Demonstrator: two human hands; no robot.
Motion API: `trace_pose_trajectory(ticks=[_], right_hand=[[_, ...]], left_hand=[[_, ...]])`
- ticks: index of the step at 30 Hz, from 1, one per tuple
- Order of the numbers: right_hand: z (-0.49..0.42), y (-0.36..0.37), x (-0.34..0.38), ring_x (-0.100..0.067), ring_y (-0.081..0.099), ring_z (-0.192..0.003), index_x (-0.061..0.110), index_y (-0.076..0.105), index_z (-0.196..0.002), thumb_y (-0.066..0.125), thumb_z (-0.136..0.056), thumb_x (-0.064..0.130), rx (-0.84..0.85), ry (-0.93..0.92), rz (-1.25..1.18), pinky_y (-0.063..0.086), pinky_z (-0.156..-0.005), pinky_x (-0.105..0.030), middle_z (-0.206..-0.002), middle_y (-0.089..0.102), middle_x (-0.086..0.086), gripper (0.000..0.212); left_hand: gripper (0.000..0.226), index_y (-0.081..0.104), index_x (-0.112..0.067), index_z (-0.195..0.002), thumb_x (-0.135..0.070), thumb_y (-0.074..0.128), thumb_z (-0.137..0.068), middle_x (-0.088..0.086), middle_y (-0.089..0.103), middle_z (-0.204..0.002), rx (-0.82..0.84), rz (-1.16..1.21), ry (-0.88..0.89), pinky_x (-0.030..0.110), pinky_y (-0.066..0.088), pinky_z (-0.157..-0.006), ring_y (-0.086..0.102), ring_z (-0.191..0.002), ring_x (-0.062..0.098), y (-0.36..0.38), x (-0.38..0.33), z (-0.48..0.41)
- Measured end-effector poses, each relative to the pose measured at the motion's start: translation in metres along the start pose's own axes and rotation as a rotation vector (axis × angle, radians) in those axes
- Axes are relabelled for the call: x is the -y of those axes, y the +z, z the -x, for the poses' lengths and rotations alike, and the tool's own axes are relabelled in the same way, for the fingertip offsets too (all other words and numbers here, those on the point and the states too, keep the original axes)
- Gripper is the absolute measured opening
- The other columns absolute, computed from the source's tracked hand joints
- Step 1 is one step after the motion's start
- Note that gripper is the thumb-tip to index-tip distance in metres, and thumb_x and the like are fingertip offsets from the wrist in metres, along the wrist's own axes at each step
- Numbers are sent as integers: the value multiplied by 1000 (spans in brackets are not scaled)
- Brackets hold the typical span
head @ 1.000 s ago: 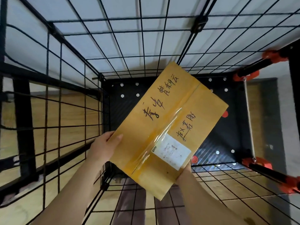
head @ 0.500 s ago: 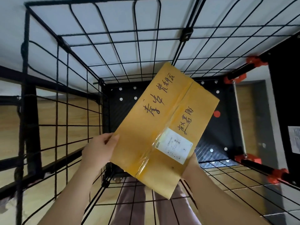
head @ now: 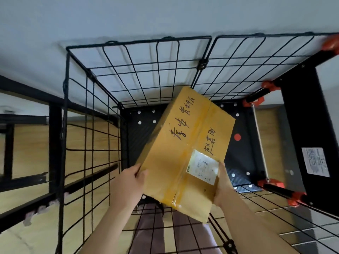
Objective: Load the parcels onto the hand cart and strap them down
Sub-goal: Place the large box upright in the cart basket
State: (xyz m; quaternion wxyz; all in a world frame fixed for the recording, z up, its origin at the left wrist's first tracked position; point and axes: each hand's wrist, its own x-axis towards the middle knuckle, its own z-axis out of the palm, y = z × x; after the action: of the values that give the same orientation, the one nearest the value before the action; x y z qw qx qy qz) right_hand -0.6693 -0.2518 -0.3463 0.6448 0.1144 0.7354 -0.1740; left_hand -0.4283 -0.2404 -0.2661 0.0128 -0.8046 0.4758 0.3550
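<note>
Both hands clamp one cardboard parcel [head: 185,149] by its near end: my left hand [head: 128,182] wraps the left edge with the thumb on top, my right hand [head: 222,184] grips the right edge beside the white shipping label [head: 202,166]. I hold the box tilted, far end lower, above the black perforated deck [head: 242,158] of the hand cart, inside the wire mesh cage [head: 146,74] that walls it. It is not yet touching the deck as far as I can tell.

I judge this to be the loading step, with strapping not begun; no strap shows clearly. Next I would lower the parcel flat onto the deck, squaring it into a corner of the cage, keeping my fingers clear of the wire before letting go.
</note>
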Motion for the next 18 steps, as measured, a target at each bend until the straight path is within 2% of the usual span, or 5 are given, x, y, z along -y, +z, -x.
trace_pose_trajectory(ticks=[4, 9, 13, 15, 18], right_hand=[[2, 7, -6, -33, 60, -102, 16, 64, -108, 61, -52, 84, -130, -78, 115, 46, -96, -50, -106, 66, -12, 89], [-4, 7, -12, -30, 57, -101, 13, 59, -95, 59, -68, 76, -219, -121, 193, 46, -96, -46, -99, 62, -11, 69], [-6, 4, -12, -31, 58, -99, 17, 54, -81, 58, -66, 77, -264, -166, 218, 47, -96, -48, -97, 61, -10, 63], [-8, 5, -13, -31, 57, -100, 19, 51, -80, 58, -67, 77, -282, -176, 219, 47, -96, -48, -97, 60, -10, 60], [-12, 8, -12, -31, 57, -99, 18, 50, -78, 59, -70, 74, -301, -164, 204, 46, -96, -49, -93, 58, -10, 57]], left_hand=[[39, 53, -20, -133, -34, 44, -98, -2, 65, -117, 77, 50, -55, 20, 44, -73, 62, -101, 16, 0, 3, -8], [40, 52, -23, -133, -38, 42, -98, -5, 65, -118, 68, 118, -70, 22, 42, -78, 60, -102, 12, 9, 6, -6], [46, 71, -20, -92, -44, 32, -99, 5, 71, -80, -17, 116, -163, 25, 47, -63, 65, -72, 20, 10, 11, -12], [46, 66, -16, -80, -43, 34, -99, 7, 66, -71, -14, 85, -213, 27, 43, -55, 60, -62, 20, 11, 16, -31], [18, 59, -20, -103, -27, 42, -100, 9, 64, -103, 164, 451, -303, 31, 46, -65, 57, -78, 16, 23, 18, -59]])
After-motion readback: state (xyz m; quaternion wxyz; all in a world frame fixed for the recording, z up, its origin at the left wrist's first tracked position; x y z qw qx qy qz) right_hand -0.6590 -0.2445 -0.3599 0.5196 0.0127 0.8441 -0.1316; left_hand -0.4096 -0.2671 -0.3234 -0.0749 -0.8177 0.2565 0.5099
